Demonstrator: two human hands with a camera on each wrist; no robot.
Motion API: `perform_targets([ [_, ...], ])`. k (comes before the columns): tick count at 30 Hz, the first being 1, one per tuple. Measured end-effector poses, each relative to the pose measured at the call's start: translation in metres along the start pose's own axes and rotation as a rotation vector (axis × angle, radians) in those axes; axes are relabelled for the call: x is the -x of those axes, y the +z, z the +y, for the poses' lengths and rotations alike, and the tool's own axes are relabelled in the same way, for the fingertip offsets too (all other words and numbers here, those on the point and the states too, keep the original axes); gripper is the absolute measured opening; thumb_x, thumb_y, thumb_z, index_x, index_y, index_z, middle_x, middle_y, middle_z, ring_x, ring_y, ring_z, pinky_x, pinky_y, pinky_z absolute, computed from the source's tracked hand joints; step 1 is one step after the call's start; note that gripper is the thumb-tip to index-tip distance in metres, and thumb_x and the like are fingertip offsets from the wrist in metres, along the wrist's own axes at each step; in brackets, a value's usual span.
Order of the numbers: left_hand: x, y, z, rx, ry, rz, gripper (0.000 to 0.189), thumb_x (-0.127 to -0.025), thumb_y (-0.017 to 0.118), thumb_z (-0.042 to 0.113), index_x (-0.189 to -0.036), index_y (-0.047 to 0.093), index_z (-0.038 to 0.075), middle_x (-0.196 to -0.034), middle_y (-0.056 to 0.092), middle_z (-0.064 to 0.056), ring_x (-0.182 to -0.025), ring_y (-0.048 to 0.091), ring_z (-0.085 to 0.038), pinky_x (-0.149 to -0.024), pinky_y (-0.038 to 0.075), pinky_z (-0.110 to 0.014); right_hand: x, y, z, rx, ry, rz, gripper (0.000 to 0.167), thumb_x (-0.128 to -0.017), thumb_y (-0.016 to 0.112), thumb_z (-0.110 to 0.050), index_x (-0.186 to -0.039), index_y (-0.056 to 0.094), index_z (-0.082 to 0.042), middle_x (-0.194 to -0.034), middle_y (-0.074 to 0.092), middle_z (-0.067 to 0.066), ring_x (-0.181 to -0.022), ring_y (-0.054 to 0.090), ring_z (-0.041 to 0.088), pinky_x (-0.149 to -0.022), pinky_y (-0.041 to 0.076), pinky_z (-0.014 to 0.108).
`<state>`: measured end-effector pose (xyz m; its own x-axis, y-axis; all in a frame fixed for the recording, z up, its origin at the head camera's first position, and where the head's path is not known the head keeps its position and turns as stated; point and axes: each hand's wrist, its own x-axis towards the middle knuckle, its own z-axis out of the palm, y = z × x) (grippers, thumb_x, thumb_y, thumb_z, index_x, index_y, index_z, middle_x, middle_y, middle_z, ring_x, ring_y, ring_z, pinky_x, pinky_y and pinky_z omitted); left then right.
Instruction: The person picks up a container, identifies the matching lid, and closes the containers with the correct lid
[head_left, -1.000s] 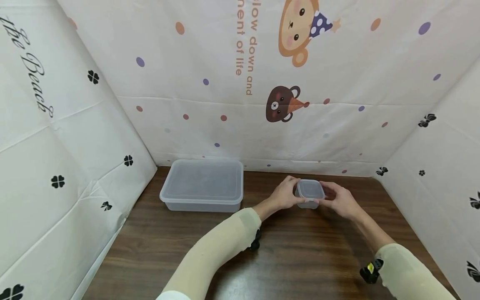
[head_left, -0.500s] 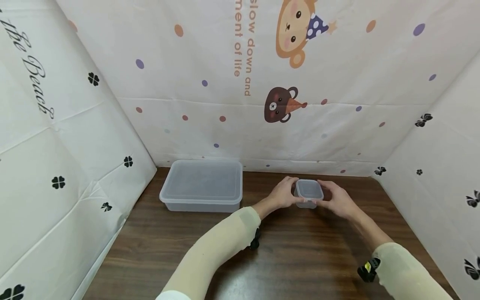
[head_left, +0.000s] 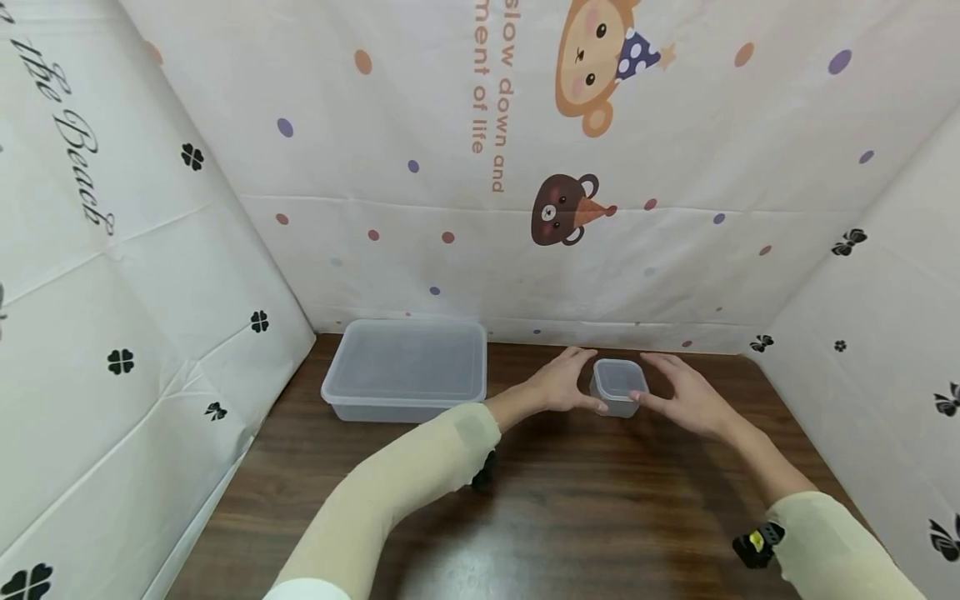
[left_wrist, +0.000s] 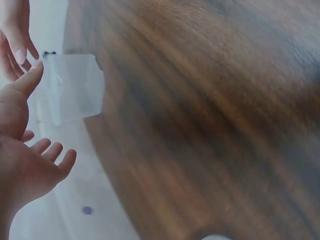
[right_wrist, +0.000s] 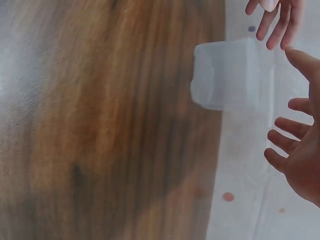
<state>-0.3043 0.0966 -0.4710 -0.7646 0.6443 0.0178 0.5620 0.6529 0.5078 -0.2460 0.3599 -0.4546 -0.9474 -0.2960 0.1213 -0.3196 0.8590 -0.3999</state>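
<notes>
A small square plastic container (head_left: 617,377) with a translucent lid stands upright on the brown table, towards the back right. My left hand (head_left: 564,383) is just left of it, thumb and fingers spread apart. On the other side, my right hand (head_left: 688,398) is likewise spread, its thumb overlapping the container's front corner in the head view. Both wrist views show the small container (left_wrist: 77,90) between the two hands, with a gap beside the left fingers. In the right wrist view, the right fingers (right_wrist: 287,127) are extended and hold nothing.
To the left, a large rectangular lidded plastic container (head_left: 412,367) stands near the back edge of the wood-grain table (head_left: 570,525). White printed sheets (head_left: 420,267) rise behind the table and along both sides.
Both hands have let go of the small container and spread apart, the left moving slightly left and the right slightly right. The small container stays where it was.
</notes>
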Motion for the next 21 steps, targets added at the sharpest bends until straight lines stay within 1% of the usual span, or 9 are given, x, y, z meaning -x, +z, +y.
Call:
perform_targets([
  [6,0.016,-0.022,0.011,-0.098,0.101,-0.025,0.108,-0.087,0.082,0.061,-0.169,0.028,0.016,-0.168,0.033,-0.005,-0.151,0.04,-0.022,-0.118,0.043,-0.037,-0.002,-0.012,-0.017,0.016,-0.027,-0.011,0.086,-0.101,0.069,-0.052,-0.162,0.038,0.0,-0.162,0.037,0.032,-0.147,0.033,0.057,-0.11,0.031,0.078],
  [10,0.029,-0.033,0.012,-0.136,0.175,-0.011,0.106,-0.088,0.084,0.056,-0.168,0.029,0.017,-0.168,0.034,-0.003,-0.151,0.039,-0.022,-0.119,0.042,-0.038,-0.003,-0.016,-0.027,0.031,-0.068,0.003,0.085,-0.101,0.07,-0.05,-0.163,0.038,-0.003,-0.161,0.038,0.031,-0.147,0.033,0.056,-0.11,0.032,0.078],
  [14,0.04,-0.046,0.013,-0.137,0.235,0.011,0.104,-0.088,0.084,0.056,-0.168,0.029,0.017,-0.168,0.034,-0.002,-0.151,0.04,-0.02,-0.119,0.041,-0.037,-0.003,-0.024,-0.038,0.032,-0.083,0.007,0.085,-0.101,0.07,-0.05,-0.164,0.036,-0.005,-0.161,0.039,0.03,-0.148,0.033,0.055,-0.11,0.03,0.079],
  [17,0.047,-0.056,0.012,-0.119,0.255,0.028,0.103,-0.088,0.084,0.055,-0.168,0.029,0.018,-0.168,0.033,-0.001,-0.151,0.039,-0.02,-0.12,0.04,-0.037,-0.002,-0.03,-0.047,0.034,-0.086,0.012,0.086,-0.1,0.07,-0.051,-0.165,0.035,-0.006,-0.162,0.038,0.029,-0.148,0.033,0.054,-0.111,0.029,0.079],
  [21,0.058,-0.069,0.008,-0.119,0.258,0.04,0.101,-0.09,0.083,0.055,-0.168,0.03,0.021,-0.169,0.032,-0.001,-0.152,0.039,-0.02,-0.121,0.039,-0.038,0.0,-0.037,-0.057,0.027,-0.09,0.021,0.086,-0.1,0.071,-0.05,-0.166,0.034,-0.007,-0.165,0.034,0.028,-0.149,0.031,0.054,-0.109,0.031,0.079],
])
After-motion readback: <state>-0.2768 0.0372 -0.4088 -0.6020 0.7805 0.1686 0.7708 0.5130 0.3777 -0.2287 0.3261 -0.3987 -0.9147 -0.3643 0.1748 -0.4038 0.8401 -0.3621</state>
